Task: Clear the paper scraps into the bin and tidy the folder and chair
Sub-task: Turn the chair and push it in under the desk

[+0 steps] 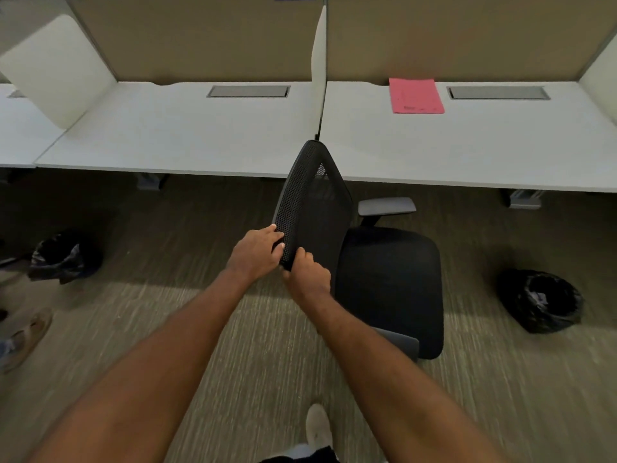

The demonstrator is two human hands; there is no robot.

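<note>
A black mesh office chair [387,282] stands on the carpet in front of the desks, its seat turned to the right. Both hands grip the near edge of its backrest [310,208]: my left hand [257,252] from the left side, my right hand [309,275] just below it. A pink folder [415,95] lies flat at the back of the right desk [467,152]. A black-lined bin [541,300] sits on the floor to the right of the chair. No paper scraps show on the desks or the floor.
A second lined bin [63,257] sits on the floor at the left, under the left desk [187,135]. A white divider [321,78] separates the two desks. Another person's shoe [28,339] is at the far left edge. My own shoe [317,426] is on the carpet below.
</note>
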